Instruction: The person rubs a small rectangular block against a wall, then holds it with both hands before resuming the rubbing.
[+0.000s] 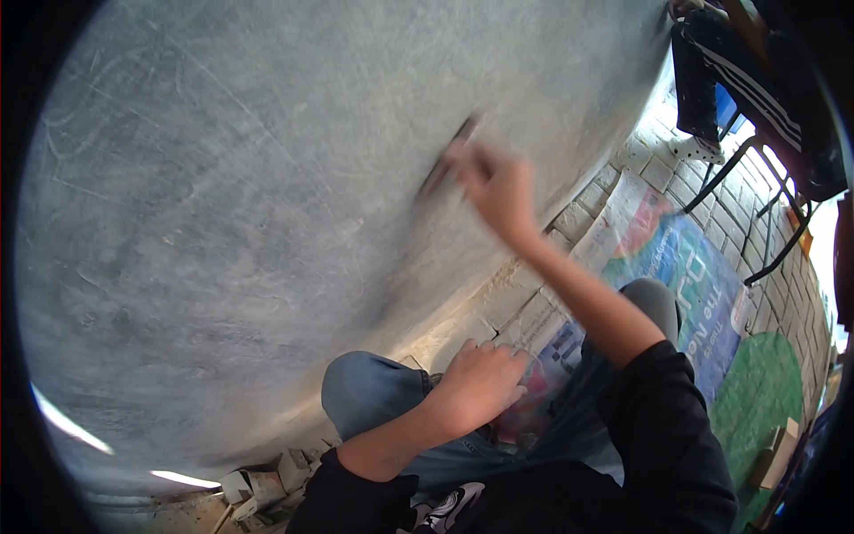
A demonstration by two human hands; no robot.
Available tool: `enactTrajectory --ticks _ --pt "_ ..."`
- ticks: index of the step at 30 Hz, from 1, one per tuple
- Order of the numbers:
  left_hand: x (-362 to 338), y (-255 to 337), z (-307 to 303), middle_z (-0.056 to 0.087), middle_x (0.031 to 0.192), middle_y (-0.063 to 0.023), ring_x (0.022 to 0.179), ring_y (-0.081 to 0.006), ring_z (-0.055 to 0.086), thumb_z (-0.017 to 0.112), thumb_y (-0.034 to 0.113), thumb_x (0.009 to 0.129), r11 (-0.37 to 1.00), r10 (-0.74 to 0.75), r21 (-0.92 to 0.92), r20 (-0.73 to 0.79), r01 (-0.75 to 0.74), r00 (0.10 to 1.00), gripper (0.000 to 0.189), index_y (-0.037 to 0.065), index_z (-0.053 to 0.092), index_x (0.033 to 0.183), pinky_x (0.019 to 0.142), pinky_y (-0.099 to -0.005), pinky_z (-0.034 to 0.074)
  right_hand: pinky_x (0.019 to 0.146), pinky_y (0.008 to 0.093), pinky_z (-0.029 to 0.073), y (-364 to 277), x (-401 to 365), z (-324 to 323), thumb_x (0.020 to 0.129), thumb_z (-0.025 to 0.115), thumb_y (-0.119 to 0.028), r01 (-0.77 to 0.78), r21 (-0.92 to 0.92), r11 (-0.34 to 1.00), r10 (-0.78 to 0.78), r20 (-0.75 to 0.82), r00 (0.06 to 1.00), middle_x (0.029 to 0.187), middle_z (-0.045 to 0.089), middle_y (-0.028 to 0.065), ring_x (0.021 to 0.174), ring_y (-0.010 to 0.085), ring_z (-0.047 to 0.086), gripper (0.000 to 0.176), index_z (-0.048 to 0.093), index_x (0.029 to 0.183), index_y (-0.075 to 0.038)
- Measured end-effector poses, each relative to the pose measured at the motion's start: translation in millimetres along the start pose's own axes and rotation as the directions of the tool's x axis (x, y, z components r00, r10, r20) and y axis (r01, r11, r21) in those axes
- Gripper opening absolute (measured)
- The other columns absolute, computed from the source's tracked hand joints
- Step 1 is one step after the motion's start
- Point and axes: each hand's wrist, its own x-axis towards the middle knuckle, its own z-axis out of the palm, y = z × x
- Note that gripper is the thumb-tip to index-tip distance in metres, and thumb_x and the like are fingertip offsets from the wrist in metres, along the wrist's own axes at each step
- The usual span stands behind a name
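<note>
Just above the middle of the frame, a narrow, straight-edged, dark and reddish-brown tool (449, 158), gripped at its right side by the right hand (503, 191); slanted from lower left to upper right, at the face of a broad, matte grey, cement-like wall (222, 222), too blurred to tell material or exact contact. Across the left and upper frame, wall mottled light and dark, with thin pale curved and straight scratches.

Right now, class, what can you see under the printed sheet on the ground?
Paving shows beside the sheet; whatever lies directly under it is covered, so cannot be seen.
</note>
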Motion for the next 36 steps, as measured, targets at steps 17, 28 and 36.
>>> enactTrajectory --ticks 17,28,36 --pt "-10 3 1 0.059 0.077 -0.0149 0.078 -0.0335 0.058 0.062 0.027 0.078 1.0 0.006 0.012 -0.064 -0.005 0.998 0.028 0.001 0.055 0.088 0.071 -0.0409 0.046 0.042 0.0212 0.036 6 37 -27 0.087 0.06 -0.026 -0.284 0.277 0.918 0.303 -0.028 0.953 0.05 0.053 -0.0001 0.047 0.0048 0.049 0.032 0.063 0.069 0.0" --pt "-5 -1 3 0.06 0.079 -0.0147 0.081 -0.0327 0.059 0.062 0.028 0.078 0.999 -0.034 0.0 -0.033 0.035 0.999 0.029 0.001 0.055 0.088 0.072 -0.0409 0.046 0.041 0.0218 0.037 22 43 -34 0.086 0.062 -0.024 -0.27 0.371 0.889 0.309 -0.048 0.95 0.052 0.052 -0.0009 0.045 0.0061 0.048 0.028 0.062 0.069 -0.001" --pt "4 -3 -1 0.06 0.08 -0.0148 0.082 -0.033 0.059 0.062 0.028 0.078 0.999 -0.037 0.007 0.045 0.036 0.998 0.029 0.002 0.055 0.088 0.071 -0.0409 0.046 0.045 0.0227 0.036 -5 1 0 0.085 0.061 -0.031 -0.272 0.246 0.93 0.234 0.173 0.957 0.049 0.051 0.0012 0.048 0.0056 0.046 0.035 0.064 0.067 -0.001"
